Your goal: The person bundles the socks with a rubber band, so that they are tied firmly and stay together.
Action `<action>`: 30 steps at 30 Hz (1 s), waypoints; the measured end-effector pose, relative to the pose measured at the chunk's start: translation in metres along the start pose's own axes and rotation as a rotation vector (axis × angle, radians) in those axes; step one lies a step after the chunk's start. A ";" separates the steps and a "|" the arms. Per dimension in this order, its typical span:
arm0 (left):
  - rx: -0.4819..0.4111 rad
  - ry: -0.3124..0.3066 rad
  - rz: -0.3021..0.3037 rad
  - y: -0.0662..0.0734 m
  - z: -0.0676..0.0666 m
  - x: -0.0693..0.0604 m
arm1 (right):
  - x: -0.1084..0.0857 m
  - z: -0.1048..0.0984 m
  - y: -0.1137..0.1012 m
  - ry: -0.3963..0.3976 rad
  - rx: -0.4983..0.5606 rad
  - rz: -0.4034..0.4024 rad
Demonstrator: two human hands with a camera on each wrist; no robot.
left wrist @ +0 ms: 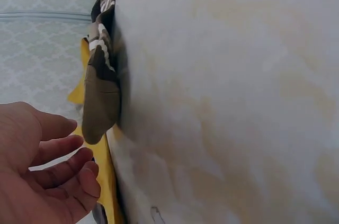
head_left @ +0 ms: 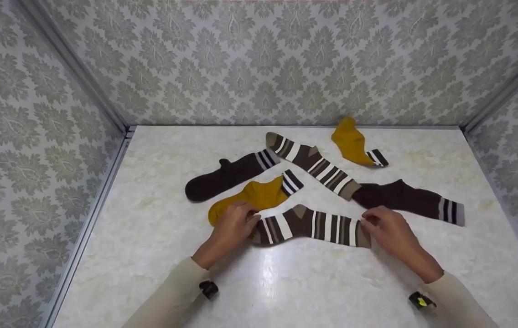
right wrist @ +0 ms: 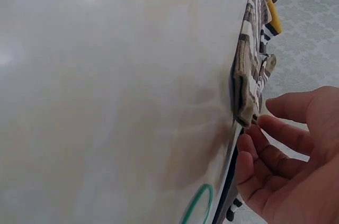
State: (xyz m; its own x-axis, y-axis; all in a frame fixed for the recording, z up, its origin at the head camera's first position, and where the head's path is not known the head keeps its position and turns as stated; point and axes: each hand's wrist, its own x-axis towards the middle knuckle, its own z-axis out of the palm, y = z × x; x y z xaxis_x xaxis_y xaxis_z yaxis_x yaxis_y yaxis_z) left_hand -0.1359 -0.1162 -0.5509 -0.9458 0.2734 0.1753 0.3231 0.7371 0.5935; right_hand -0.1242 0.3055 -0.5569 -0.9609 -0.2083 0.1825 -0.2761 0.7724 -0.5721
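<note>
The table has a near striped sock at its centre, with a far striped sock at 12 o'clock from it and a dark sock at 10 o'clock. The left hand has its grip apart just beside the near striped sock's 9 o'clock toe; the right hand has its grip apart too, one fingertip at the 3 o'clock cuff.

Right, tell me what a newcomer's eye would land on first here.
Likely the front striped sock, laid out between the left hand and right hand. Then the near mustard sock just behind its toe end, and the far mustard sock at the back edge of the table.
</note>
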 end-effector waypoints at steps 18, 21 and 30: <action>-0.107 -0.158 0.034 0.008 -0.001 -0.013 | -0.015 -0.010 -0.006 -0.139 -0.028 -0.012; -0.071 -0.160 0.053 0.006 0.002 -0.014 | -0.018 -0.009 -0.005 -0.150 -0.037 -0.001; -0.068 -0.183 0.002 0.000 0.003 -0.010 | -0.011 -0.005 -0.005 -0.098 -0.034 -0.013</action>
State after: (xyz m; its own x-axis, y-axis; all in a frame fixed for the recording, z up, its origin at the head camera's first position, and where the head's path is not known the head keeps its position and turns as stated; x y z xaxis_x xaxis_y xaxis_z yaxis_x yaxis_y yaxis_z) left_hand -0.1260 -0.1168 -0.5548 -0.9212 0.3876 0.0343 0.3163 0.6947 0.6460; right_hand -0.1123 0.3068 -0.5519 -0.9553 -0.2744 0.1099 -0.2890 0.7891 -0.5420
